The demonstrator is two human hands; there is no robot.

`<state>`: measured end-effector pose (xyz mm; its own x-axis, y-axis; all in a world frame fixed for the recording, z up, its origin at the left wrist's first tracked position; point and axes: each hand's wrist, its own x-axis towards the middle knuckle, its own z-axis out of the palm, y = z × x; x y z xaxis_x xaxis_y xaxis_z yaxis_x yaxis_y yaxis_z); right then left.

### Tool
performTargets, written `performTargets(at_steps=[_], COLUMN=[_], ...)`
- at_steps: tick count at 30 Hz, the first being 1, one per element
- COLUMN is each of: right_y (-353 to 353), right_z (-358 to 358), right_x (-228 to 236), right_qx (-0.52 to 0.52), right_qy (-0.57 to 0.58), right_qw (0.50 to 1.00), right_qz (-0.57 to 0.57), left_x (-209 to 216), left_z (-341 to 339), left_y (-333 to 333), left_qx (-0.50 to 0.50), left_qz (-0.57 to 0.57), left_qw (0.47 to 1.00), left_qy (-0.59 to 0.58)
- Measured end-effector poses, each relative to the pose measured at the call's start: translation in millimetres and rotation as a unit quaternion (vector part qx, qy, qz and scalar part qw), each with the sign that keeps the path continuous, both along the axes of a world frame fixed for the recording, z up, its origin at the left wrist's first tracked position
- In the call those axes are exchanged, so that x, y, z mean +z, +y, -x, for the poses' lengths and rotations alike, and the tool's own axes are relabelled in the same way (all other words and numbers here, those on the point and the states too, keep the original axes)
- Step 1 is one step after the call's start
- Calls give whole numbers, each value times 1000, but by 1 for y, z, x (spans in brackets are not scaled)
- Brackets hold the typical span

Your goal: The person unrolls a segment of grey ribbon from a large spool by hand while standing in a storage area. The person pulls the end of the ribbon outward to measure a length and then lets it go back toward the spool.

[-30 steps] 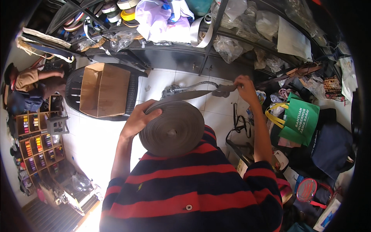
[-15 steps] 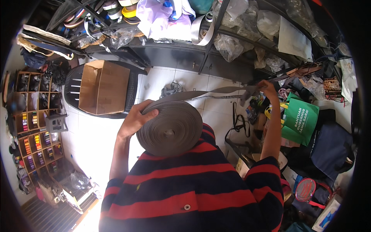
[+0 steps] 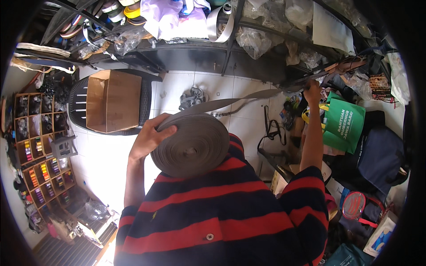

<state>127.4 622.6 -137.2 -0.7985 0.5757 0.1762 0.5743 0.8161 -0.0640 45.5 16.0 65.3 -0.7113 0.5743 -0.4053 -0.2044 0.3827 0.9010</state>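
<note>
A large roll of grey webbing strap (image 3: 191, 148) rests upright against my striped shirt. My left hand (image 3: 153, 136) grips its upper left edge, with the thumb lying over the coils. From the top of the roll a loose length of the strap (image 3: 235, 100) stretches to the right. At its far end my right hand (image 3: 312, 91) is closed on the strap, with that arm held well out. More grey strap (image 3: 194, 98) lies in a tangle on the tiled floor beyond the roll.
An open cardboard box (image 3: 113, 102) sits on a black chair (image 3: 148, 91) at left. Thread spools fill a wooden rack (image 3: 42, 150). Packed shelving (image 3: 191, 60) spans the back. A green bag (image 3: 344, 124), dark bags and a black strap (image 3: 271, 133) lie at right.
My right hand has moved farther away and slightly right, drawing the strap out straighter. The roll and my left hand have shifted only a little left.
</note>
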Motion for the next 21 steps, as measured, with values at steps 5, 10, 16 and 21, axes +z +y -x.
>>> performTargets(at_steps=[5, 10, 16, 21], right_y=[6, 37, 57, 62], right_z=[1, -3, -2, 2], right_x=[10, -18, -41, -52], right_qx=[-23, -89, -69, 166], right_qy=[-56, 19, 22, -115], right_qw=[996, 996, 995, 955], right_qz=[-65, 5, 71, 216], left_x=[-3, -8, -4, -13], left_z=[-4, -13, -18, -21], left_y=[-10, -25, -44, -66], left_qx=[-2, 24, 16, 78], left_qz=[25, 36, 71, 35], left_qw=[1000, 999, 997, 994], left_qy=[-8, 14, -34, -69])
